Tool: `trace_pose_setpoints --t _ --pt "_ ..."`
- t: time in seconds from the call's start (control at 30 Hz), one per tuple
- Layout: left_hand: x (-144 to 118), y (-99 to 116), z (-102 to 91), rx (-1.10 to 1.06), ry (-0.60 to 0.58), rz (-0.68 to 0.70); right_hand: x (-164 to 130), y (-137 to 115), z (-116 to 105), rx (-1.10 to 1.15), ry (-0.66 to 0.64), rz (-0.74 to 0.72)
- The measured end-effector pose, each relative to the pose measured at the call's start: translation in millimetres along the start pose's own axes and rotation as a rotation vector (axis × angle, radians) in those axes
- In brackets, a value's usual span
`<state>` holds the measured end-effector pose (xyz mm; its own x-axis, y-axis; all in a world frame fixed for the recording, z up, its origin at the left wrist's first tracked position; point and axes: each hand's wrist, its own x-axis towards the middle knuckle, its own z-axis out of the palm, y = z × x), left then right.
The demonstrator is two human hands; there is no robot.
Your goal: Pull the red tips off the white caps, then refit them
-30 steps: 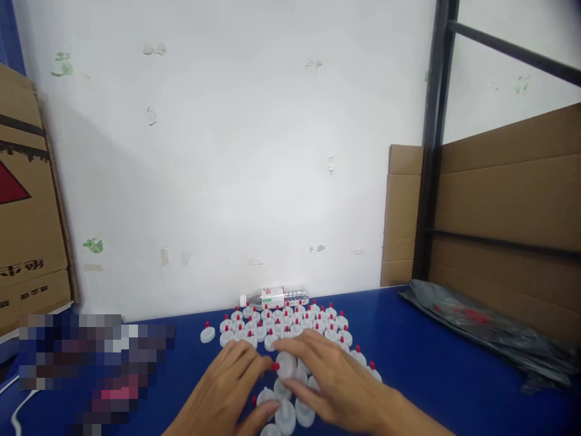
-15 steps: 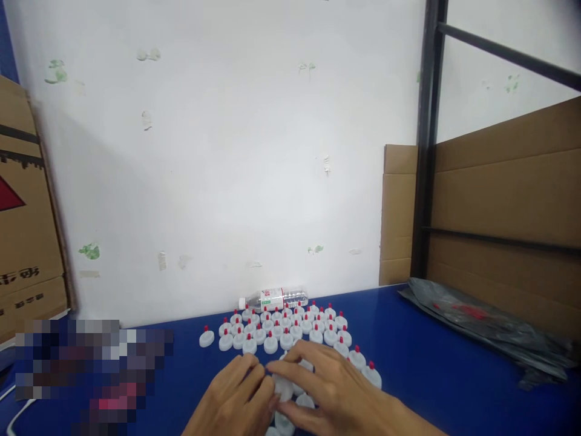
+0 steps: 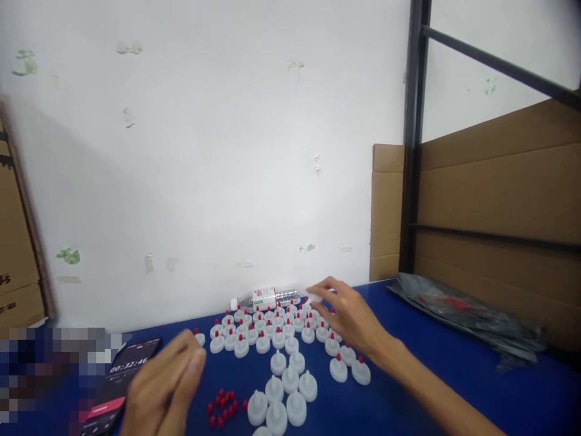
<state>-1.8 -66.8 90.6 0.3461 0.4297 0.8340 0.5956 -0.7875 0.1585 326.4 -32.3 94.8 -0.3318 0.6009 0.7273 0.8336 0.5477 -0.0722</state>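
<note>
My right hand [image 3: 347, 312] reaches to the back right of the group and pinches a white nozzle cap [image 3: 313, 297] between thumb and fingers. Around it stand several white caps with red tips [image 3: 262, 343], upright in rows. My left hand [image 3: 163, 387] is at the lower left with its fingers curled together; what they hold, if anything, is hidden. To its right lies a loose pile of small red tips [image 3: 222, 409]. Beside that pile stand several white nozzle caps without red tips [image 3: 296, 408], their pale spouts pointing up.
A clear plastic bottle [image 3: 267, 298] lies along the wall behind the caps. A phone [image 3: 120, 378] with a running timer rests at the left. On the right are a grey plastic bag [image 3: 463, 318], a black metal frame [image 3: 411, 181] and cardboard [image 3: 494, 188].
My hands have parted. The right moved to the far side with a white cap in its fingers, and the left moved left. The bare white caps, red tips and phone now show.
</note>
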Motion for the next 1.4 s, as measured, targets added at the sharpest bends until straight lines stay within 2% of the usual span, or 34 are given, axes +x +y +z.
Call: trace_pose_setpoints --t 0.03,0.1,0.2,0.33,0.43,0.6,0.7,0.9,1.0,1.1,1.23,1.4 --pt "3 -7 -4.2 0.048 0.018 -0.02 2 9 -4 -0.015 0.001 0.043" --pt "6 -21 -5.9 0.149 -0.019 -0.061 5 18 -8 -0.025 -0.013 0.088" --pt "5 -35 3.2 0.27 -0.172 -0.133 6 10 -7 0.011 -0.107 0.07" --pt "1 -34 14.5 0.308 -0.418 -0.232 2 -4 -5 0.086 -0.303 -0.018" --pt "0 -33 16.8 0.269 -0.51 -0.221 0 -5 -5 0.115 -0.415 -0.042" --pt "-6 -54 22.0 0.18 -0.535 -0.08 -1 -3 -1 0.108 -0.498 -0.031" --pt "-12 -63 25.6 0.148 -0.559 -0.045 -1 -6 0 0.098 -0.544 -0.026" --pt "-14 -60 28.1 0.212 -0.623 -0.164 3 2 -10 -0.033 -0.505 0.034" --pt "-15 -63 32.0 0.192 -0.64 -0.11 3 12 -13 -0.13 -0.488 0.093" --pt "-19 -70 38.5 0.193 -0.606 -0.066 0 20 -12 -0.167 -0.531 0.13" --pt "-24 -75 45.1 0.233 -0.613 -0.05 -5 25 -7 -0.154 -0.606 0.161" --pt "-20 -67 42.5 0.267 -0.651 0.001 -8 26 0 -0.096 -0.667 0.202"
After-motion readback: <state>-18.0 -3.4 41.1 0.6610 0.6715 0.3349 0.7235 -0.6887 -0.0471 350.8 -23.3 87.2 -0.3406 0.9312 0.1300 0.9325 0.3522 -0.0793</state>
